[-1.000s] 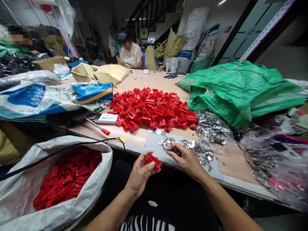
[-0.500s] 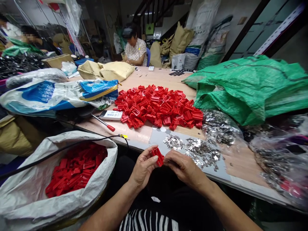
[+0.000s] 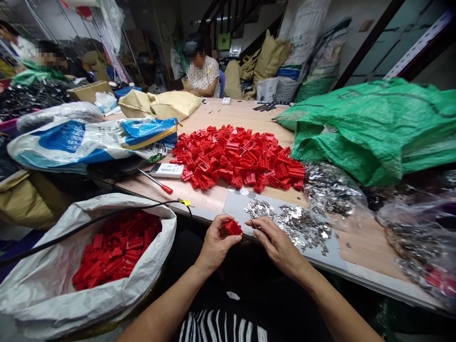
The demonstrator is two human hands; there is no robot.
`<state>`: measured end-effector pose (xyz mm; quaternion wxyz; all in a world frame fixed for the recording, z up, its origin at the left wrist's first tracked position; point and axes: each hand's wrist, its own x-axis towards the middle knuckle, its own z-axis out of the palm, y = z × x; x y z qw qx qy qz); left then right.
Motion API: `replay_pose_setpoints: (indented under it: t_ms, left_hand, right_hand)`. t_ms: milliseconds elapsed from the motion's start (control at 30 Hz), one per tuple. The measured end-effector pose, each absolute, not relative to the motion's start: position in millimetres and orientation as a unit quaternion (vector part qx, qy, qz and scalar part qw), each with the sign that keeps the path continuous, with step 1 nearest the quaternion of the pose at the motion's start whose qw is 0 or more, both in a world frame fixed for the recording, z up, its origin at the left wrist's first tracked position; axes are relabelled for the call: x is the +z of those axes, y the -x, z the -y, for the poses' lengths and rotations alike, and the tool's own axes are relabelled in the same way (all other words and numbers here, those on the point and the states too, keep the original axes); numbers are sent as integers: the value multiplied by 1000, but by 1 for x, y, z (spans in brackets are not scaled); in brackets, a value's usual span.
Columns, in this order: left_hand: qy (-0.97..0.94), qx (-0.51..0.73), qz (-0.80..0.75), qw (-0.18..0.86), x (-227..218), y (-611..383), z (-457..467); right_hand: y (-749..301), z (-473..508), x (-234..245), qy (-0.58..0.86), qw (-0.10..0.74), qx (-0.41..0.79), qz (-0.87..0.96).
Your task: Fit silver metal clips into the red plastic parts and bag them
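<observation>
My left hand (image 3: 217,242) is closed around a small red plastic part (image 3: 233,227) just off the table's near edge. My right hand (image 3: 274,242) sits close beside it, fingertips pinched together at the part's right side; what they pinch is too small to make out. Just beyond my hands lies a scatter of small silver metal pieces (image 3: 295,223) on a grey sheet. A big heap of the same red parts (image 3: 238,156) covers the middle of the wooden table (image 3: 356,242). A white sack (image 3: 53,294) at my left holds more red parts (image 3: 117,247).
A green woven sack (image 3: 366,128) and clear bags of metal pieces (image 3: 413,237) fill the right side. Blue-white sacks (image 3: 89,142), a red-handled screwdriver (image 3: 156,183), a white remote (image 3: 166,170) and a black cable (image 3: 107,213) lie left. A person (image 3: 203,71) sits at the far end.
My right hand came off the silver pieces and moved to the red part in my left hand. Both hands now meet at the table edge.
</observation>
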<state>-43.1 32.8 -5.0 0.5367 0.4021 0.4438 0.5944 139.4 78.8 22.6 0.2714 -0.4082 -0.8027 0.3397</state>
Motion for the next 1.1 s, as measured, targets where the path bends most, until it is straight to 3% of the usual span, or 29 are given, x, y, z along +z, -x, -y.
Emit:
replay_pose_setpoints:
  t_ms: [267,1100]
  left_hand:
    - [-603,501,-508,358,-16,48,-55]
    - [-661,426,-511,348,-13,53,-67]
  right_hand:
    - [-140,-82,11,464,246,298,797]
    - [-128,-79,14,483,129,239,832]
